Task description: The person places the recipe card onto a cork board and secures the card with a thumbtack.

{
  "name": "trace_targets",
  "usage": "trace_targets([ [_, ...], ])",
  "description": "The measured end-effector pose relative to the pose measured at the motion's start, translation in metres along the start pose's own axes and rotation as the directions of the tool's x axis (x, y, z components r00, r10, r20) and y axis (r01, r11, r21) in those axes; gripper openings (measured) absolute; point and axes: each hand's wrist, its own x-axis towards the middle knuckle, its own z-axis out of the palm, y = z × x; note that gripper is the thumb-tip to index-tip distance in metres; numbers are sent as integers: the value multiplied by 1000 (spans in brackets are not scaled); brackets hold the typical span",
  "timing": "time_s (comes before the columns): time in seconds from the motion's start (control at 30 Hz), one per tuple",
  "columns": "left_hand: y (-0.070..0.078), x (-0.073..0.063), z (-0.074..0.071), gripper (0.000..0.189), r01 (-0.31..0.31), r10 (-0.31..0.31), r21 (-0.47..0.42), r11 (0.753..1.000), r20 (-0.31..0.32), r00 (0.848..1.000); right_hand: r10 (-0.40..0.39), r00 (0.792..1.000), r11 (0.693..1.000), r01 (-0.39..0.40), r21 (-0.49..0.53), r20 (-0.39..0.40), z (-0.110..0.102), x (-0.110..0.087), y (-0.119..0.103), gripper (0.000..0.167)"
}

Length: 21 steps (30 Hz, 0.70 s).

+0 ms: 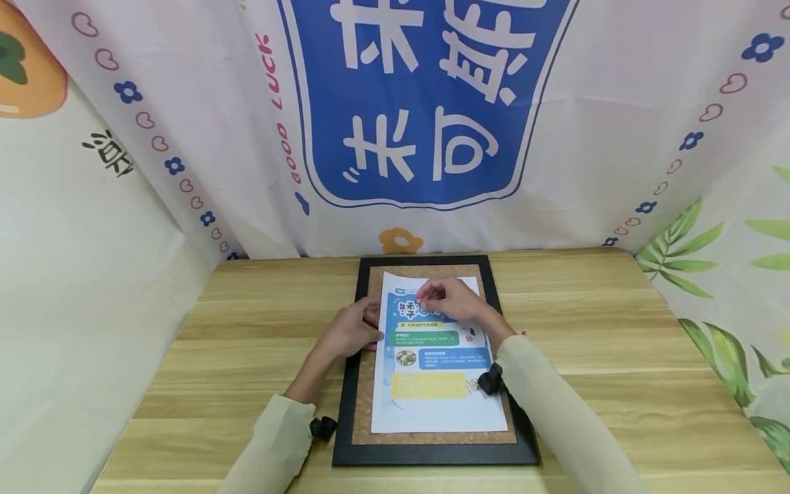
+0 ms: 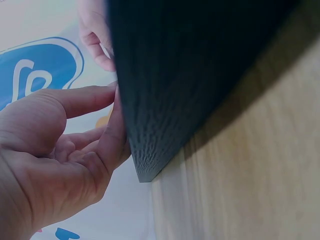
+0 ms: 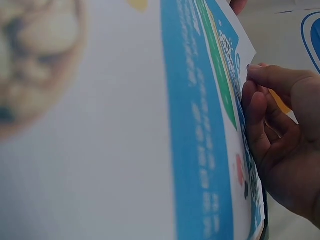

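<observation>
A printed sheet (image 1: 441, 412) with blue, green and yellow panels lies on a cork board (image 1: 364, 425) in a black frame (image 1: 432, 454). My left hand (image 1: 353, 331) rests at the sheet's left edge, over the frame's left side. Its thumb and fingers touch the edge in the left wrist view. My right hand (image 1: 453, 299) is over the upper part of the sheet, with thumb and index finger close together. Between those fingertips, the right wrist view shows a tiny dark thing (image 3: 249, 66), too small to name. The sheet's top left corner is slightly raised.
The board lies on a wood-grain table (image 1: 605, 357). A white cloth with a blue emblem (image 1: 407, 103) hangs behind the table. Patterned cloth (image 1: 710, 329) also hangs at the right. A small red thing (image 1: 523, 333) shows beside the right sleeve.
</observation>
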Motion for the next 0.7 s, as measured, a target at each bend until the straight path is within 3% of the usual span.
trace_targets([
  [0.7, 1, -2, -2, 70, 5, -5, -4, 1000, 12, 1000, 34, 999, 999, -34, 4, -16, 5, 26, 1, 18],
])
